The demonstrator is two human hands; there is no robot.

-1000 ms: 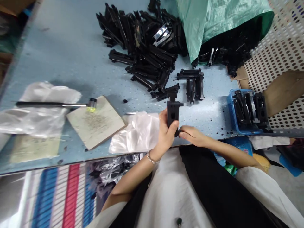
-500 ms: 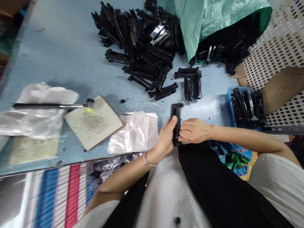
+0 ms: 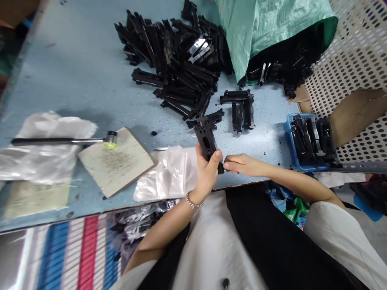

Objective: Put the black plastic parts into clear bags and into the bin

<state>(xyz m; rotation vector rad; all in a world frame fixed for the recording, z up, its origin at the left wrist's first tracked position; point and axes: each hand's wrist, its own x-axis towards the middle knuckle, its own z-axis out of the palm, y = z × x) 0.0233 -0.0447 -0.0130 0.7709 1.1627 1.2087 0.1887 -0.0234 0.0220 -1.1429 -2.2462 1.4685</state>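
My left hand [image 3: 208,169], with a bracelet at the wrist, is wrapped round a long black plastic part [image 3: 207,141] that has an oval slot. The part slants over the table's near edge, its far end up and to the left. At the part's lower end, my right hand [image 3: 240,165] is closed in a pinch; its fingertips touch that end, and whether they hold some small piece is hidden. Just beyond lies a small group of similar black parts [image 3: 242,106]. Further back is a large heap of black parts [image 3: 181,60].
A green woven sack [image 3: 281,24] spills more black parts at the back right. A blue basket [image 3: 288,141] at the right holds several. To the left are clear plastic bags [image 3: 169,173], a square board [image 3: 117,165] and a hammer [image 3: 60,141] with a yellow-tipped head.
The black part has tilted left and turned, so its slotted face now shows. My left hand has moved slightly left. My right hand has shifted from its side to its lower end.
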